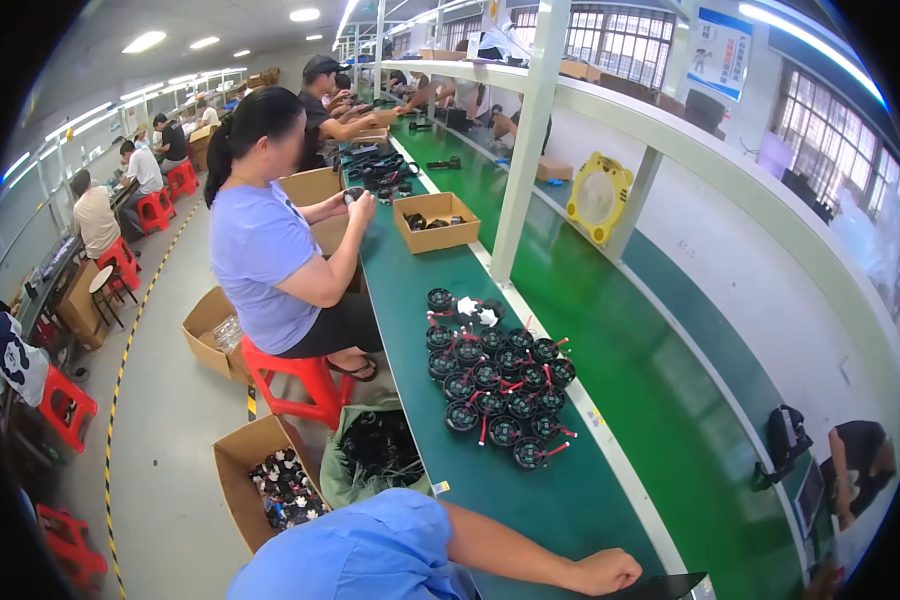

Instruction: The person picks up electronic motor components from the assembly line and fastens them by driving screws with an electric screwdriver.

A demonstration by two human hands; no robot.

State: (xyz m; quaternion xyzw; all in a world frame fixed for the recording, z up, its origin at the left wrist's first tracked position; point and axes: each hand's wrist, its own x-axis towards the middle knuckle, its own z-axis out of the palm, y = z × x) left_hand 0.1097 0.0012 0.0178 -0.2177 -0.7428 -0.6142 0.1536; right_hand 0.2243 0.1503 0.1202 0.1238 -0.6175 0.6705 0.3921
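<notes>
Over now to the near end of the green table (580, 490), to a left hand (606, 571) clenched in a fist, with fingers curled under and partly hidden. Impossible to tell from here about anything inside the grip. Just beside it on the right, a flat dark object (668, 587), with contact too close to call. As for the right hand, out of view, so impossible to tell whether released or grasping. Beyond the fist, farther along the table, a tight cluster of round black units with red leads (486, 376), with white-topped pieces (487, 317) at the far end. Farther left, grasped in a co-worker's hands (362, 208), a small round dark part (351, 194), left of a cardboard box (440, 239)
</notes>
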